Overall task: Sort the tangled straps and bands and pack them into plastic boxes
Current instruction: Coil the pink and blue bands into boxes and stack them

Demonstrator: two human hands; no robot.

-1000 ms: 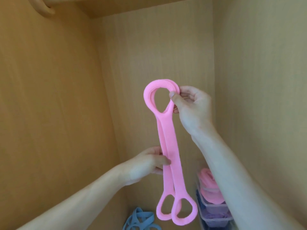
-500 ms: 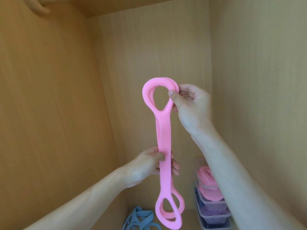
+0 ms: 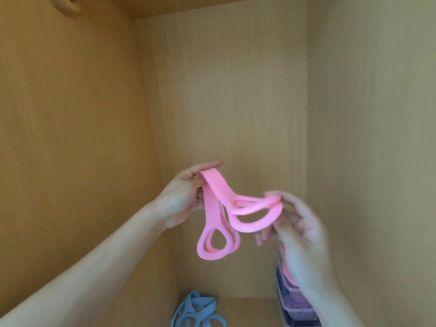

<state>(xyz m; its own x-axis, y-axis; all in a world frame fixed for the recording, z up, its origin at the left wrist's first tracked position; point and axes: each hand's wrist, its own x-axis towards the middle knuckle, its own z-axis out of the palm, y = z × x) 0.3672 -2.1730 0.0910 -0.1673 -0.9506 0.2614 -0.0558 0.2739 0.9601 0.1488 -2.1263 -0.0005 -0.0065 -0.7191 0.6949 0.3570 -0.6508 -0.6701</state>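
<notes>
Where left hand (image 3: 181,199) pinched its fold, pink strap (image 3: 217,192) ran rightward to right hand (image 3: 299,232), clasping the loops above plastic boxes (image 3: 295,303).

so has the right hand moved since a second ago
Yes, the right hand has come down toward the stacked plastic boxes, bending the pink strap over.

Inside a home cupboard: wood-grain panels (image 3: 70,114) close in on three sides, with stacked plastic boxes (image 3: 295,310) and blue bands (image 3: 195,310) on its floor (image 3: 247,310).
</notes>
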